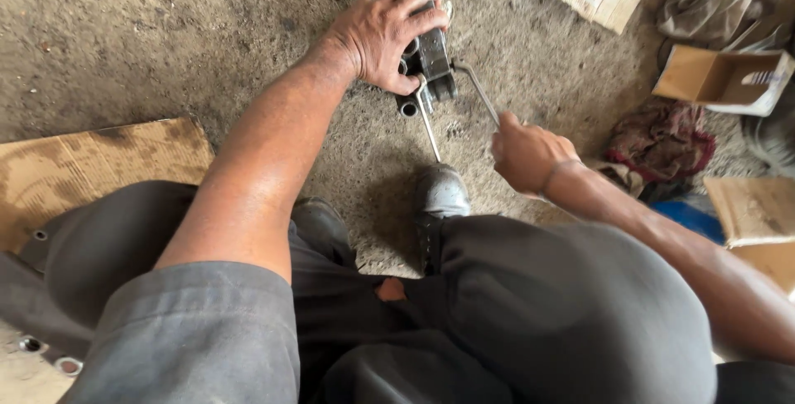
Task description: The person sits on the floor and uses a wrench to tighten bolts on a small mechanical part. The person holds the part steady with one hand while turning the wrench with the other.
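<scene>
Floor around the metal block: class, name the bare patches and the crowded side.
Bare dirt floor lies left of the left hand, above the cardboard sheet. The right side is crowded: open box, rags.

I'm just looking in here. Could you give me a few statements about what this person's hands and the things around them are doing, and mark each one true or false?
1. The left hand presses down on a dark metal block. True.
2. The right hand grips a bent metal rod. True.
3. The block sits on a wooden workbench. False: it rests on the dirt floor.
4. An open cardboard box lies at the right. True.
5. The person works barefoot. False: a grey shoe shows below the block.
</scene>
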